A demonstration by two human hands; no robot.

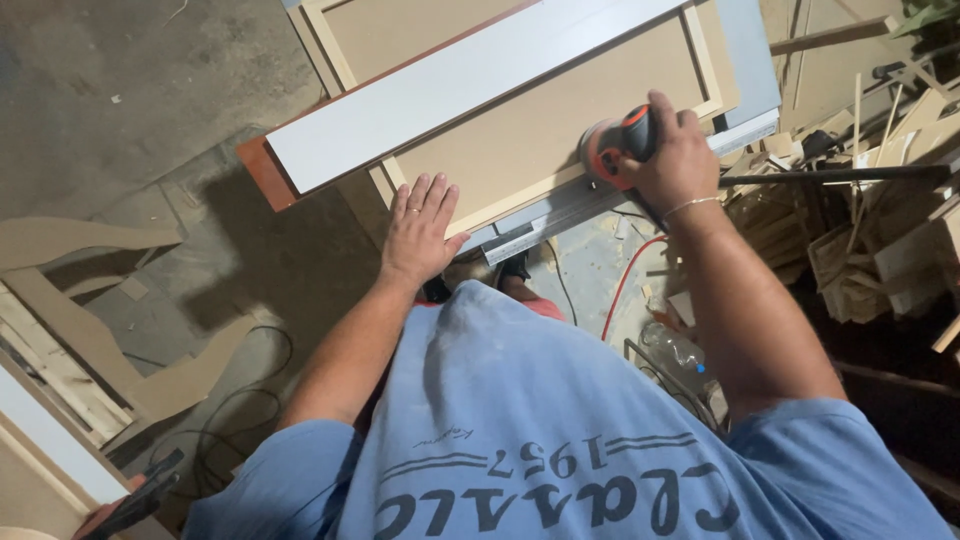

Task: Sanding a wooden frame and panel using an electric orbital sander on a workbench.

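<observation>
Head view: the right hand [680, 150] has its grip closed around an orange-and-black sander [612, 148], pressed on the brown panel [540, 125] at its near right edge. The left hand [420, 232] lies open and flat on the panel's near left corner. A white board [450, 85] lies across the panel's far side.
</observation>
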